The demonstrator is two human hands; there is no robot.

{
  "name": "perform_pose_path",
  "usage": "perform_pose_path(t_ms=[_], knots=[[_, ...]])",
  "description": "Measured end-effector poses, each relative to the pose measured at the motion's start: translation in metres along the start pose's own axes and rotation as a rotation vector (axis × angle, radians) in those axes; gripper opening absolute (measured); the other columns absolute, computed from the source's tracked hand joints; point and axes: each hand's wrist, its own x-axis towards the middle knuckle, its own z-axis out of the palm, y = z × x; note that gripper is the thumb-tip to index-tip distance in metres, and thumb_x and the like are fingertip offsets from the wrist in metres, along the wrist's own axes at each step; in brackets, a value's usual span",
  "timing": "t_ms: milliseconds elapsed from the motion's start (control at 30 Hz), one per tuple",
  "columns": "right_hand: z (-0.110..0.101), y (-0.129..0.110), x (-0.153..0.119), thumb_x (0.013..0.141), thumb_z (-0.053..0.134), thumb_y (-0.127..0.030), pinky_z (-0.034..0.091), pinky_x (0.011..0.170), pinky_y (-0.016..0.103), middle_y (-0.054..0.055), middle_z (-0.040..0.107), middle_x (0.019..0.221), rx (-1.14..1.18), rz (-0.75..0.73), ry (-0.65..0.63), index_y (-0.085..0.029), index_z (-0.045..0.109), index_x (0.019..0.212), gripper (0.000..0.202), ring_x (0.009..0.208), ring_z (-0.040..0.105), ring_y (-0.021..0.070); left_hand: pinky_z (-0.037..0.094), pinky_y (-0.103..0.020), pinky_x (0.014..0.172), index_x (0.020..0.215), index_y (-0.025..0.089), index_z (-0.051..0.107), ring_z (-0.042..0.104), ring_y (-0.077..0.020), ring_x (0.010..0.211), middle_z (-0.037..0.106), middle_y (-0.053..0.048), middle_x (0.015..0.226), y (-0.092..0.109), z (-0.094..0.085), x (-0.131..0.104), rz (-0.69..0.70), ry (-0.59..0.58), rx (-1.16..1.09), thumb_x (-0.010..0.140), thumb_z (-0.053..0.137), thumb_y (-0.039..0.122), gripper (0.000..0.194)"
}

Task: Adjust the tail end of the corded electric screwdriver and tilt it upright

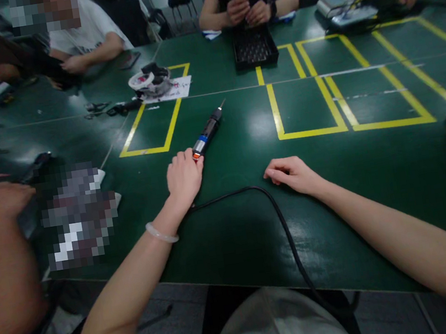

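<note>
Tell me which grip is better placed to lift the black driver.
Left, most likely. The left grip lies over the rear end of the driver, whose thin tip points away. The right grip, half-curled, is apart from it, near the black cord.

left hand (185, 177) palm down, closed | left forearm (140, 282) extended | right hand (295, 174) loosely curled | right forearm (381, 218) angled inward

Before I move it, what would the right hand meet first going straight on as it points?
Probably the electric screwdriver held in the left hand, though depth is unclear from this view.
</note>
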Motion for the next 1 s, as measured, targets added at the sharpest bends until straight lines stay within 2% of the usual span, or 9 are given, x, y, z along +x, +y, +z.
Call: perform_pose_path(t_ms=[233,367,467,567,700,800,900,1000], knots=[[0.003,0.004,-0.001,0.095,0.059,-0.036,0.033,0.052,0.024,-0.003,0.053,0.058,-0.068,-0.073,0.037,-0.018,0.06,0.072,0.029,0.052,0.046,0.0098,0.045,-0.038,0.081,0.132,0.013,0.054,0.06,-0.0292,0.102,0.063,-0.015,0.116,0.055,-0.01,-0.023,0.222,0.017,-0.054,0.106,0.041,0.04,0.039],[0.007,0.004,-0.003,0.093,0.062,-0.03,0.039,0.055,0.022,-0.005,0.054,0.064,-0.063,-0.119,0.102,-0.019,0.062,0.1,0.013,0.054,0.049,0.0102,0.044,-0.039,0.081,0.136,0.012,0.052,0.059,-0.0284,0.102,0.063,-0.014,0.117,0.079,-0.013,-0.036,0.334,0.033,-0.086,0.106,0.044,0.039,0.042],[0.01,0.004,-0.004,0.093,0.063,-0.027,0.042,0.056,0.022,-0.005,0.058,0.069,-0.085,-0.152,0.088,-0.02,0.057,0.119,0.028,0.056,0.053,0.011,0.044,-0.039,0.081,0.138,0.012,0.05,0.059,-0.0274,0.102,0.063,-0.013,0.118,0.091,-0.015,-0.044,0.391,0.037,-0.116,0.106,0.045,0.039,0.043],[0.01,0.003,-0.004,0.094,0.062,-0.026,0.042,0.056,0.022,-0.005,0.059,0.069,-0.15,-0.164,0.035,-0.019,0.058,0.122,0.029,0.055,0.055,0.011,0.045,-0.039,0.083,0.14,0.011,0.049,0.059,-0.0271,0.104,0.062,-0.013,0.12,0.096,-0.016,-0.05,0.432,0.04,-0.132,0.105,0.045,0.038,0.044],[0.01,0.002,-0.004,0.096,0.06,-0.028,0.042,0.058,0.023,-0.003,0.061,0.069,-0.205,-0.156,0.024,-0.018,0.062,0.12,0.026,0.056,0.057,0.0115,0.045,-0.039,0.087,0.142,0.011,0.046,0.058,-0.0273,0.109,0.061,-0.014,0.125,0.098,-0.017,-0.053,0.468,0.025,-0.149,0.101,0.055,0.035,0.048],[0.011,0.0,-0.002,0.095,0.061,-0.027,0.042,0.059,0.024,-0.002,0.062,0.069,-0.21,-0.153,0.013,-0.018,0.066,0.112,0.02,0.057,0.056,0.0115,0.045,-0.039,0.088,0.144,0.01,0.045,0.057,-0.0273,0.11,0.061,-0.014,0.127,0.097,-0.016,-0.054,0.479,0.02,-0.162,0.1,0.056,0.035,0.051],[0.013,-0.002,-0.001,0.092,0.064,-0.03,0.041,0.056,0.023,-0.003,0.059,0.064,-0.087,-0.103,0.03,-0.018,0.065,0.098,0.013,0.054,0.053,0.0105,0.045,-0.039,0.088,0.145,0.009,0.045,0.058,-0.0279,0.11,0.061,-0.015,0.127,0.097,-0.016,-0.054,0.481,0.024,-0.172,0.102,0.052,0.04,0.053],[0.014,-0.003,0.001,0.091,0.066,-0.04,0.04,0.048,0.022,-0.006,0.056,0.059,0.188,0.045,0.065,-0.019,0.059,0.09,0.022,0.046,0.051,0.0094,0.045,-0.04,0.088,0.145,0.008,0.045,0.058,-0.0286,0.111,0.061,-0.015,0.128,0.095,-0.015,-0.054,0.48,0.019,-0.186,0.103,0.049,0.046,0.057]])
